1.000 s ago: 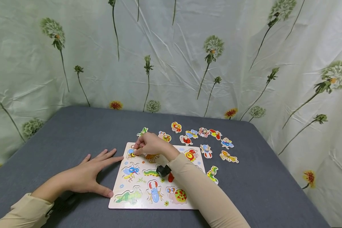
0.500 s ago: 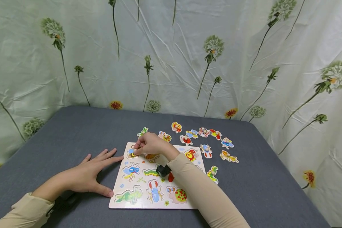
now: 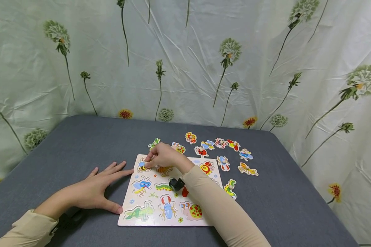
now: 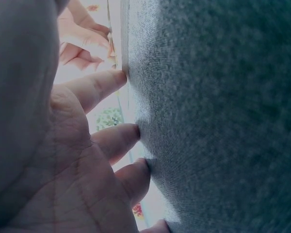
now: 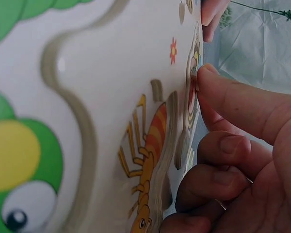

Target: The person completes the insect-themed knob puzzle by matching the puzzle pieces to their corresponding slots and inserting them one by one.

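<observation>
A pale wooden insect puzzle board [image 3: 156,200] lies flat in front of me in the head view, with pictured recesses. At its far left corner my right hand [image 3: 167,157] pinches the knob of a bee puzzle piece [image 3: 142,167] between thumb and index finger. The bee piece [image 5: 194,82] appears edge-on in the right wrist view, set at its recess, and the other fingers curl below the thumb. My left hand [image 3: 94,188] rests on the table with fingers spread. Its index fingertip and thumb touch the board's left edge.
Loose knobbed pieces lie behind and right of the board: a grasshopper [image 3: 154,143], a snail [image 3: 180,148], a ladybug [image 3: 201,151], a stag beetle [image 3: 223,163], a caterpillar [image 3: 230,189] and several others. A dark cloth [image 3: 284,199] covers the table; a flowered curtain [image 3: 185,85] hangs behind.
</observation>
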A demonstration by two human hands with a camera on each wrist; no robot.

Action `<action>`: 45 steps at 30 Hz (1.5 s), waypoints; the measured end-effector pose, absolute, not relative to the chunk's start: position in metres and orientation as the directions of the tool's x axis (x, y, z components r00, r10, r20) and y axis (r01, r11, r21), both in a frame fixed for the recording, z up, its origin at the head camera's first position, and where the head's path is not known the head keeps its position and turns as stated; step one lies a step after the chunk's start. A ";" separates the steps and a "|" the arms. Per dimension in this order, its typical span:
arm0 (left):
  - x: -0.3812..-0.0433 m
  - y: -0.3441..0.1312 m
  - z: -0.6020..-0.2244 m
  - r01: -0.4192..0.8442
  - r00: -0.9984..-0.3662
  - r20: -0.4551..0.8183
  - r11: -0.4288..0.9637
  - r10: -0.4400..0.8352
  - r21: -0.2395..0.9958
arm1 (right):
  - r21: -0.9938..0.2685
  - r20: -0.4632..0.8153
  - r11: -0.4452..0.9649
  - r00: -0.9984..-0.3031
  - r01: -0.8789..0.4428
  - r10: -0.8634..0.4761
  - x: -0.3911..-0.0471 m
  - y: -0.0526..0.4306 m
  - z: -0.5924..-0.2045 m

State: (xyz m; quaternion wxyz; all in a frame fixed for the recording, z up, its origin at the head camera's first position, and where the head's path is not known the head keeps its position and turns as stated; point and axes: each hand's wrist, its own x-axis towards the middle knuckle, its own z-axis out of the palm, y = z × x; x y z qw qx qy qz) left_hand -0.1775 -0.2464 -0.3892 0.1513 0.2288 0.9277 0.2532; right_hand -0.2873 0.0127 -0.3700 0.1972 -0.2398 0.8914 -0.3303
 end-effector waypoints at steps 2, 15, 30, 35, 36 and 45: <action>-0.178 -0.246 -0.389 0.348 -0.850 -0.166 0.769 0.500 0.537 | -0.685 -0.199 0.672 -0.815 -0.282 -0.545 -0.287 0.013 -0.369; -0.178 -0.246 -0.391 0.348 -0.850 -0.170 0.774 0.498 0.529 | -0.714 -0.204 0.640 -0.790 -0.284 -0.579 -0.292 0.019 -0.372; -0.178 -0.248 -0.391 0.364 -0.848 -0.157 0.770 0.507 0.524 | -0.755 -0.176 0.586 -0.770 -0.295 -0.613 -0.298 0.058 -0.362; -0.177 -0.247 -0.390 0.361 -0.850 -0.157 0.774 0.502 0.520 | -0.782 -0.153 0.566 -0.800 -0.261 -0.581 -0.298 0.074 -0.359; -0.176 -0.247 -0.390 0.360 -0.851 -0.157 0.774 0.502 0.520 | -0.782 -0.150 0.568 -0.806 -0.257 -0.572 -0.297 0.077 -0.358; -0.176 -0.246 -0.389 0.346 -0.851 -0.170 0.775 0.496 0.529 | -0.806 -0.111 0.546 -0.849 -0.228 -0.517 -0.294 0.108 -0.353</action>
